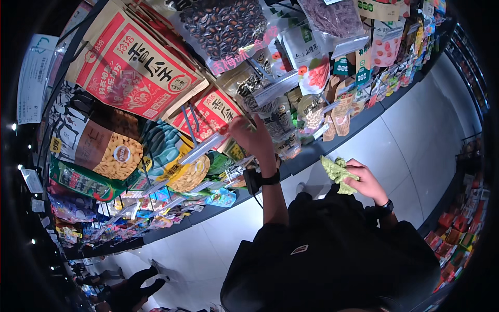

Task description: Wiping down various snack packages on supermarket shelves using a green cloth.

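Note:
My left hand (251, 136) is raised at the shelf front, slightly blurred, its fingers apart with nothing seen in them. It is nearest to a smaller red-and-tan sunflower seed packet (212, 111) and the clear price-tag holder (204, 148) of a hanging hook; whether it touches either I cannot tell. Lower right, my right hand (364, 181) grips a crumpled light green cloth (338, 173), held above the floor beside the shelf edge. A large red-and-tan sunflower seed bag (136, 66) hangs up left of my left hand. A clear bag of dark seeds (224, 29) hangs above it.
Hooks with snack bags fill the curved rack, among them a bag of nuts (113, 148) and a white dried-fruit pouch (306, 54). The rack's dark base edge (312, 156) borders the tiled floor (390, 144). Another person (132, 288) is at the lower left. More goods (452, 241) stand at right.

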`<state>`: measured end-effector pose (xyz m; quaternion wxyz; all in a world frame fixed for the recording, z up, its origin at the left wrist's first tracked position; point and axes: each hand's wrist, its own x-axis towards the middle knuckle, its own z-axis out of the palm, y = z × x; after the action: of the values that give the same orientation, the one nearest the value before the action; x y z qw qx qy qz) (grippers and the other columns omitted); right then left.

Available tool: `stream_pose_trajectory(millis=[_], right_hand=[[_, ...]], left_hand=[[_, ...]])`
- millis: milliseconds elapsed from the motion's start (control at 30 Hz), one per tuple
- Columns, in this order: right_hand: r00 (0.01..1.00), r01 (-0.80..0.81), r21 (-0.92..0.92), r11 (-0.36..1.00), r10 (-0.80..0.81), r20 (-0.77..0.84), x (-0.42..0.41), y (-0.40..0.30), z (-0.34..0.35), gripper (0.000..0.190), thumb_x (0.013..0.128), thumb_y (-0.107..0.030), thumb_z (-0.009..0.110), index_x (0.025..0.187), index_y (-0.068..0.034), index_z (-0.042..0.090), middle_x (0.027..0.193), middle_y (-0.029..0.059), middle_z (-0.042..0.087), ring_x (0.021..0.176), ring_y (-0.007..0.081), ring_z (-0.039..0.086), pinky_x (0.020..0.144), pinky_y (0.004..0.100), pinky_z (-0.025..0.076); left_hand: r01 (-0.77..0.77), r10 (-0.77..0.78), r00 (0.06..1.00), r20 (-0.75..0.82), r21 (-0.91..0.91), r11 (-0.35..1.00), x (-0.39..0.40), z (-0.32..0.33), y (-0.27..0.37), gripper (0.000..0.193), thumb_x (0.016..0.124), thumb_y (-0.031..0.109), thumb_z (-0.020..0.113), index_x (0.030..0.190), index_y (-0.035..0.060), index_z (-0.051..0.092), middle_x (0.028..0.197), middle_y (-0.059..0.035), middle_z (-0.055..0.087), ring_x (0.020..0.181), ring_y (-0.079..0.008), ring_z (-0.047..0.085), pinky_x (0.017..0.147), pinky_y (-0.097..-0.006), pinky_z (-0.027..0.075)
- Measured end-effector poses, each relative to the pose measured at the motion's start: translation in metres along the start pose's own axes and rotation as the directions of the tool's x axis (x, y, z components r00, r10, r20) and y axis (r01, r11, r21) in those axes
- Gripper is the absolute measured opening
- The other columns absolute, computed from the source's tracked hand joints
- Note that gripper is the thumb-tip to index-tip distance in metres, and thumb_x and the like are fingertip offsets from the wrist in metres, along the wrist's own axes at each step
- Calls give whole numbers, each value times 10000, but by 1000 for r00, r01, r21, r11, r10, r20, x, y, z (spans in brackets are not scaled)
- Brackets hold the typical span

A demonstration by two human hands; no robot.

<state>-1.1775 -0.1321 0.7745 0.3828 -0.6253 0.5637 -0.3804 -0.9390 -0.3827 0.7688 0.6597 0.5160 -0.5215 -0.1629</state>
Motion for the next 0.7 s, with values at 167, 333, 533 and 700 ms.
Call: stream_pose_trajectory(millis=[167,333,533,700], right_hand=[[1000,6,8,1000,-6,17,0,19,-42,246,866,-71,700,1041,84,626,1010,141,558,916,309,574,831,368,477],[996,68,-51,996,-65,64,-7,41,-102,266,848,-55,698,1066,81,629,1027,152,569,936,318,582,846,370,480],[999,27,-31,999,-26,28,-25,83,-175,282,839,-33,657,1107,53,660,1028,143,585,940,300,602,833,369,491],[991,-42,8,999,41,126,-26,96,-222,307,870,-99,638,1144,38,660,1066,142,584,911,282,619,795,366,507]], left_hand=[[83,-129,955,268,178,981,-29,34,44,363,798,116,834,1037,30,575,949,-107,650,898,-225,656,756,-349,508],[-28,36,919,394,-27,999,-34,127,30,486,737,179,892,1079,7,592,1011,-137,703,925,-280,690,804,-381,525],[341,-150,823,549,-265,902,-30,189,-9,362,818,97,829,1117,19,640,1015,-17,706,871,-99,648,788,-273,518],[415,-184,739,649,-222,882,-38,179,32,366,870,71,766,1201,-5,628,1109,-51,703,951,-128,660,854,-285,518]])
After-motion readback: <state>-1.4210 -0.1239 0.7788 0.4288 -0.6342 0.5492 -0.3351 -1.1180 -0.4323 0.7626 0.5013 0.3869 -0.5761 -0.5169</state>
